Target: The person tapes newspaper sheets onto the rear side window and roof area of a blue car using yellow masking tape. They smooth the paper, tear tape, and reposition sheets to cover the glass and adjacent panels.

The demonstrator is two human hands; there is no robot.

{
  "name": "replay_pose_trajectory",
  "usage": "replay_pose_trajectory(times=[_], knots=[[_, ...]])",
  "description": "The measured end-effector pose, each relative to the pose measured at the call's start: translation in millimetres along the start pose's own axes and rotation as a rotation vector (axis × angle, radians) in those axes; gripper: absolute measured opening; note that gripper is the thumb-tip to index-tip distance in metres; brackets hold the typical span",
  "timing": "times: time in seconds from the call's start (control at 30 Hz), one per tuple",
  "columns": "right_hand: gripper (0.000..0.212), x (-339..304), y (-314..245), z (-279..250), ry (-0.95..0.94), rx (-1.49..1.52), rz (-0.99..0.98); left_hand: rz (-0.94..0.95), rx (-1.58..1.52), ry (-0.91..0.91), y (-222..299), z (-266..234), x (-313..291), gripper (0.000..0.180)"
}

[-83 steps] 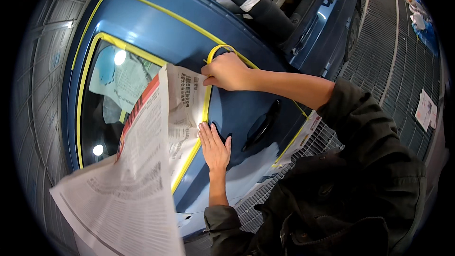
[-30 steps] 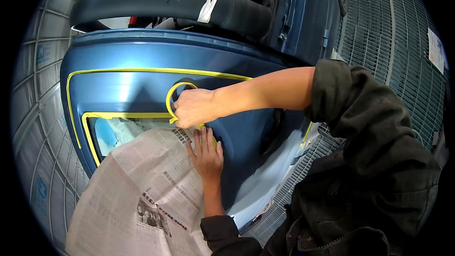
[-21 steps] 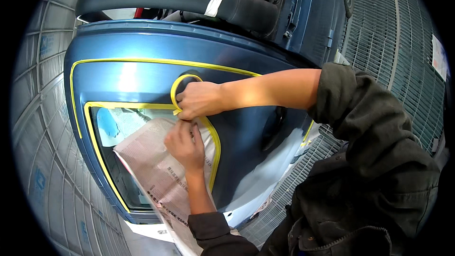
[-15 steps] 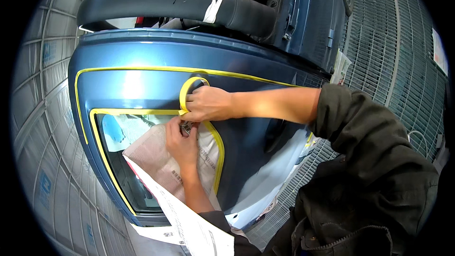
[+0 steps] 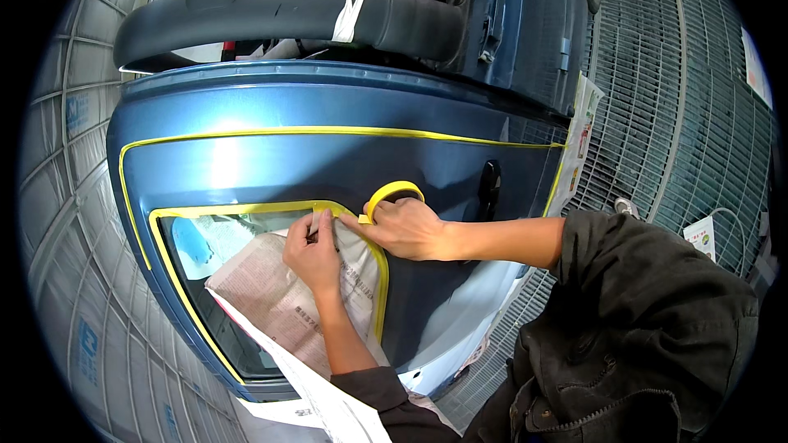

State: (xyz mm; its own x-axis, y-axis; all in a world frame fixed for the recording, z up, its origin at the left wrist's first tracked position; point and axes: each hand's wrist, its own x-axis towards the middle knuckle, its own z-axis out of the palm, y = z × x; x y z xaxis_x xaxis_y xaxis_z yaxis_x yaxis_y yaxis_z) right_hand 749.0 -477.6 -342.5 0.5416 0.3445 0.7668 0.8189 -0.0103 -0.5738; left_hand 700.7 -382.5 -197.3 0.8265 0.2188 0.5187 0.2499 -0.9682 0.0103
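Note:
A blue car door lies before me, its window edged with yellow masking tape. Printed newspaper covers much of the glass. My left hand rests over the paper at the window's upper edge, its thumb and fingers pinched around a short strip of tape there. My right hand, just to the right, is closed on a roll of yellow masking tape. A short tape end shows by its index finger, near the window's corner. The palm sides of both hands are hidden.
A thin yellow tape line runs along the panel above the window. Beyond stands a black padded frame with a white tie. A black door handle is at right. Metal grating forms the floor; plastic-covered wall panels stand left.
My right hand has moved right and slightly down with the tape roll, away from my left hand. My left hand stays near the window's upper edge. The view has shifted slightly.

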Motion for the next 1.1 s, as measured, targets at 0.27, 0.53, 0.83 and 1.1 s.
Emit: replay_pose_trajectory(times=[0.27, 0.53, 0.83, 1.1], knots=[[0.059, 6, 1, 6, -0.146, -0.078, -0.05, -0.024, -0.029, 0.046, -11, 1, 0, 0.017], [0.056, 7, 1, 1, -0.092, -0.03, -0.036, -0.01, 0.052, 0.067, -12, 2, -4, 0.013], [0.055, 21, 4, -3, -0.084, 0.043, -0.04, -0.003, 0.018, 0.098, -11, 4, -5, 0.012], [0.06, 37, 2, -7, -0.093, 0.029, -0.008, -0.009, 0.008, 0.086, -13, 6, -2, 0.011]])
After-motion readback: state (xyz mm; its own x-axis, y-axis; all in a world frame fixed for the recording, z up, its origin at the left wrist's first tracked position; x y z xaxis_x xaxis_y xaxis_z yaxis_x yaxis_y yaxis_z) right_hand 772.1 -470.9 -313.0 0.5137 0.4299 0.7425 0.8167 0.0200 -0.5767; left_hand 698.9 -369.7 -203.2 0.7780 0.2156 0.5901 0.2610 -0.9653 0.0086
